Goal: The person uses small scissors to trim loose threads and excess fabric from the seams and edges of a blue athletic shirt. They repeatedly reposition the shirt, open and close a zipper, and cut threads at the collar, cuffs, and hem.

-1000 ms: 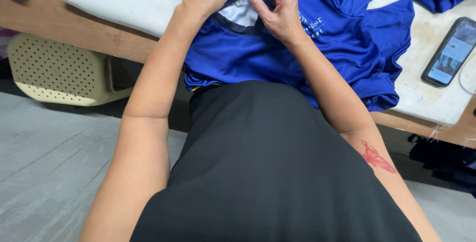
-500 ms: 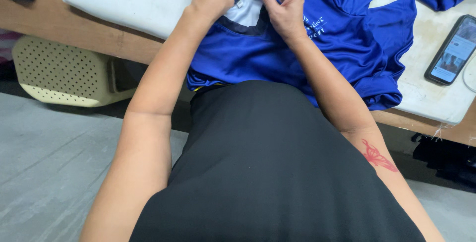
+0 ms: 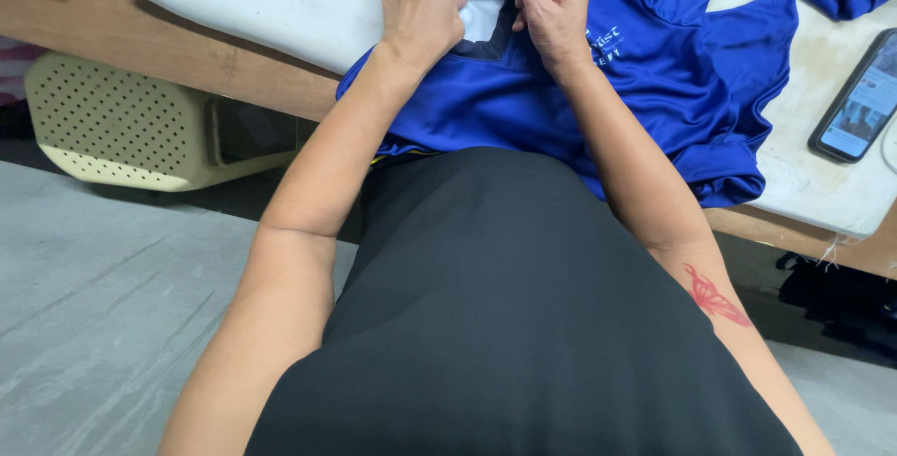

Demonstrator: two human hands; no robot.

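Hands are working at the neck of a blue shirt (image 3: 523, 110) in the head view — the garment is lying on the white padded table (image 3: 262, 3), its lower part draping over the table's near edge toward the person's lap. The left hand (image 3: 420, 7) is pressing down on the dark collar (image 3: 486, 40) with fingers curled closed over the fabric; the right hand (image 3: 553, 7) is sitting just beside it, fingers bunched and pinching the collar's other side. To the right of the shirt a phone (image 3: 858, 106) is resting on the table. Below the table, left of the shirt, a cream perforated basket (image 3: 112, 124) is lying on the grey floor (image 3: 112, 325).
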